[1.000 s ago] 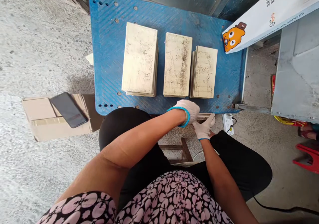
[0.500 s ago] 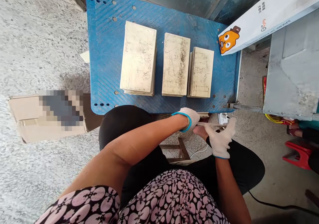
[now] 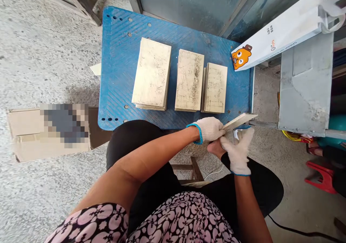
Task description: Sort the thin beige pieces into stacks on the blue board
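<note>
In the head view, the left hand, near the middle of the picture, has lifted a pale board from low down, and the board now tips up by the lower right corner of the blue surface. The left hand is closed tight on one end of it. It may be one board or a few lying flat together; I can't tell. The right hand, just below, is wide open with its thumb and fingers spread, and it looks like it holds nothing. I can't tell if it touches the left hand. So I think the work is now at lifting up more board. On the surface, the big pile, the middle pile and the small pile sit in a row and look the same as before. A white bag is at the upper right, a brown box is on the floor at the left, and a red stool is at the lower right.
</note>
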{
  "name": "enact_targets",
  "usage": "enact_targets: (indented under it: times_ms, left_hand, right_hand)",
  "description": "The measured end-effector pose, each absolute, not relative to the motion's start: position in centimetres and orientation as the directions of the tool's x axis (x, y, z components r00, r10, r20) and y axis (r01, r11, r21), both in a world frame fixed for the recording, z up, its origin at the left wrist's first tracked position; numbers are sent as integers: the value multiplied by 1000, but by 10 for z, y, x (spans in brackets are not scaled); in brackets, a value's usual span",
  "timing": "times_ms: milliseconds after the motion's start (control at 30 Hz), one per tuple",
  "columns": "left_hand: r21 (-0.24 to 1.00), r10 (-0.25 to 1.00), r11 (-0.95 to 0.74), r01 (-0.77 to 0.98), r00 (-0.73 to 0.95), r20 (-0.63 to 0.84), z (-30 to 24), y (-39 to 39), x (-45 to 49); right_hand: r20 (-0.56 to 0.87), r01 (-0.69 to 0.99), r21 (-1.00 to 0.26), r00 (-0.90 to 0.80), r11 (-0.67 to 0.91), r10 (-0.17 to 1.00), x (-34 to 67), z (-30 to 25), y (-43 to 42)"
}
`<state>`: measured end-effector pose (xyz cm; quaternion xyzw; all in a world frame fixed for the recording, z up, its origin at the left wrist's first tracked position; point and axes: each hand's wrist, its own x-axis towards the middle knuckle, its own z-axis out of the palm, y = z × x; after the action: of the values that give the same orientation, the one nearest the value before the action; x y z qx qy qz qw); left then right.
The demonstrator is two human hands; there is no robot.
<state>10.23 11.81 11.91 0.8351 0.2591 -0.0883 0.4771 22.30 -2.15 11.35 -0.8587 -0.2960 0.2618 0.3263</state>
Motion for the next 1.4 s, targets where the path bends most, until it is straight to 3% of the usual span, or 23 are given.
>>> enact_targets:
  times_ms: [133, 300, 467, 567, 667, 767, 867, 1033, 1400]
  left_hand:
    - [796, 421, -282, 536, 815, -399, 121, 123, 101]
    - [813, 526, -164, 558, 747, -407, 121, 132, 101]
    - [809, 632, -71, 584, 653, -416, 124, 147, 102]
    - [783, 681, -74, 617, 605, -412, 131, 155, 96]
    - [715, 658, -140, 685, 604, -450, 137, 155, 89]
    - [625, 596, -226, 747, 613, -518, 142, 146, 83]
    - [559, 528, -311, 769, 629, -571, 142, 134, 82]
    - [553, 451, -381, 741, 671, -588, 138, 122, 83]
    - [563, 421, -320, 762, 646, -637, 146, 122, 83]
  right_hand:
    - [-360, 360, -654, 625, -665, 693, 206, 89, -14]
    - [-300, 494, -520, 658, -697, 690, 208, 85, 0]
    - [-195, 574, -582, 589, -576, 784, 224, 89, 33]
    - [-201, 549, -553, 642, -627, 740, 231, 89, 66]
    - [-269, 512, -398, 728, -761, 630, 234, 88, 100]
    - [-301, 533, -293, 736, -794, 606, 236, 82, 126]
    - [-298, 565, -297, 711, -770, 637, 236, 73, 143]
    - [-286, 576, -270, 717, -771, 636, 231, 62, 165]
    - [-235, 614, -221, 720, -758, 653, 225, 45, 179]
